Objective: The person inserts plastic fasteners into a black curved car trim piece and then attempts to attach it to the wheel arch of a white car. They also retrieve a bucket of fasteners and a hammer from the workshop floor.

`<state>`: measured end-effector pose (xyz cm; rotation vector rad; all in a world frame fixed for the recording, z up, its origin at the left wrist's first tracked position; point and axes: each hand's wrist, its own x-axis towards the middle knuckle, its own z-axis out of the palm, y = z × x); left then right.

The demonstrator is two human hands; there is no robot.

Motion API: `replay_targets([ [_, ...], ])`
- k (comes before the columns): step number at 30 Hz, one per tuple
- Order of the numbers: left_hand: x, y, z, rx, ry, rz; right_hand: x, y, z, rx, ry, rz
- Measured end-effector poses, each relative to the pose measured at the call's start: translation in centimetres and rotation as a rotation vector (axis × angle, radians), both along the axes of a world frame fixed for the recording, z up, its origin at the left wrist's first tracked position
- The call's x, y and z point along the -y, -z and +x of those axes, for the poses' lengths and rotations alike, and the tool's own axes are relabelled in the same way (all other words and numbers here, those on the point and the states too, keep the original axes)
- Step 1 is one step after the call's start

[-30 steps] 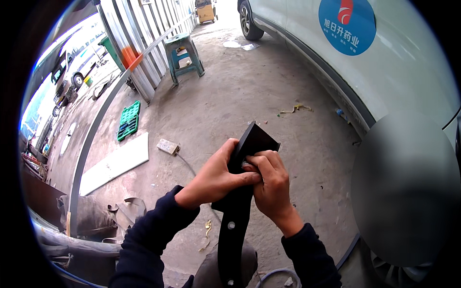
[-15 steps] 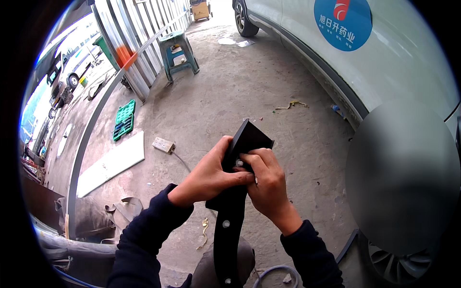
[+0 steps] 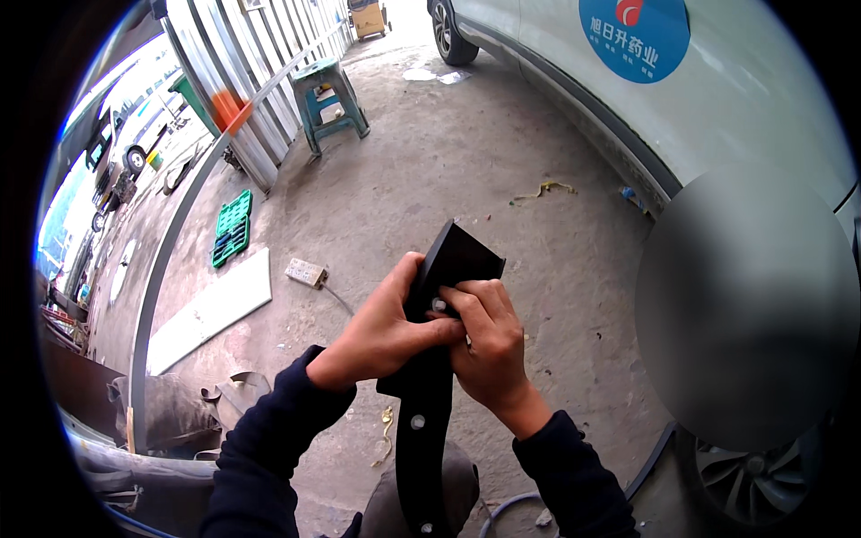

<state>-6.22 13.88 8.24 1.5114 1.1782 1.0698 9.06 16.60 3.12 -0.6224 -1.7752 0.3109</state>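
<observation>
**Long, curved black part (image 3: 421,475) in my hands**

My left hand (image 3: 377,337) is closed around it near the flared upper end, thumb laid across. My right hand (image 3: 490,345) has its fingers curled in against the part beside a pale, round clip (image 3: 438,305); whether they pinch it, I cannot tell. The part is above the grey concrete floor (image 3: 430,170), in front of me.
</observation>
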Motion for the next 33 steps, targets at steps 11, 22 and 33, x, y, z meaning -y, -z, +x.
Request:
replay_targets([
  [11,-1.3,4.7,-3.6,-0.116,-0.044,-0.003,-1.5,4.3,-3.7,-0.076,0.149,0.138],
  [22,-0.9,3.2,-1.6,-0.171,-0.143,0.006,-2.2,3.9,-3.0,-0.141,0.188,0.195],
  [33,1.4,-2.3,2.4,-0.149,-0.100,-0.029,0.2,-0.1,0.4,-0.134,0.010,-0.017],
])
